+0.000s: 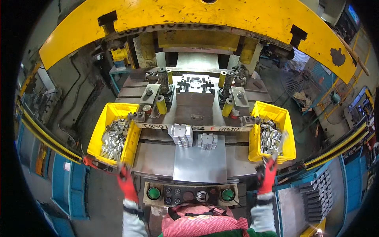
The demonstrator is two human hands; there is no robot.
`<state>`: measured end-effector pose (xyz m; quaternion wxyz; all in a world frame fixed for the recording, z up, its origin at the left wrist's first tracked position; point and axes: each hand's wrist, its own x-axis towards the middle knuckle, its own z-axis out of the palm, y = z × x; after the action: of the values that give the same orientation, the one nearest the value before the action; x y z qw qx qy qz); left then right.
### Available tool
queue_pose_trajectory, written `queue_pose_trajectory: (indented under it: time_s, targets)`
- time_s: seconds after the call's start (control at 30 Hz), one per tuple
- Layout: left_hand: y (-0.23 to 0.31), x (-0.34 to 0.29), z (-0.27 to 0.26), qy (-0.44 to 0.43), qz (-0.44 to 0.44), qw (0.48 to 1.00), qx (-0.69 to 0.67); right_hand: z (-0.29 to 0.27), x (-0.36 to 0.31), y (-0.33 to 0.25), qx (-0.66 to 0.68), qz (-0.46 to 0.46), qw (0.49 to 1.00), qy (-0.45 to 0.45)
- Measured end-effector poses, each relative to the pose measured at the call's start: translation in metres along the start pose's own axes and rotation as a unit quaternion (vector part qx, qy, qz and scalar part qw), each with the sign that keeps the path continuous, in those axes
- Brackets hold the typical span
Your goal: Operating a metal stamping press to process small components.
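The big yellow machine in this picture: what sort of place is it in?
Probably a factory workshop where metal parts are shaped. You can see a thick, scuffed yellow metal beam across the top, two yellow plastic bins holding small silvery metal pieces, and two round green buttons.

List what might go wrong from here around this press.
The taller stack of metal parts on the bright metal plate might topple if knocked. The left hand is close to the left yellow bin; a bump could shift it. Loose metal pieces fill much of the right yellow bin, so rough edges might snag the right hand.
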<state>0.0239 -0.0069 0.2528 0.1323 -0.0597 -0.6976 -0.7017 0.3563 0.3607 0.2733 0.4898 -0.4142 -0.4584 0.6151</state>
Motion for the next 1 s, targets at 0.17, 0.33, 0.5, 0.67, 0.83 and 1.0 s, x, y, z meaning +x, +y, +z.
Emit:
queue_pose_trajectory:
  time_s: [0.17,0.33,0.5,0.67,0.83,1.0]
  targets:
    - [0.124,0.065,0.183,-0.396,-0.206,0.892,-0.071,0.185,0.065,-0.052,-0.137,-0.08,0.939,-0.305]
    - [0.101,0.092,0.313,-0.466,-0.281,0.837,-0.054,0.294,0.153,-0.027,-0.257,-0.062,0.895,-0.359]
    - [0.032,0.135,0.32,-0.362,-0.167,0.916,0.037,0.321,0.147,-0.003,-0.141,-0.03,0.909,-0.392]
    - [0.092,0.111,0.178,-0.312,-0.185,0.923,-0.125,0.175,0.061,-0.076,-0.166,-0.157,0.956,-0.184]
    - [0.055,0.082,0.018,-0.131,-0.202,0.97,0.014,0.037,0.02,-0.042,-0.227,-0.026,0.974,-0.004]
    - [0.026,0.063,-0.03,-0.139,-0.355,0.919,0.105,0.044,-0.022,-0.009,-0.474,-0.054,0.873,-0.1]
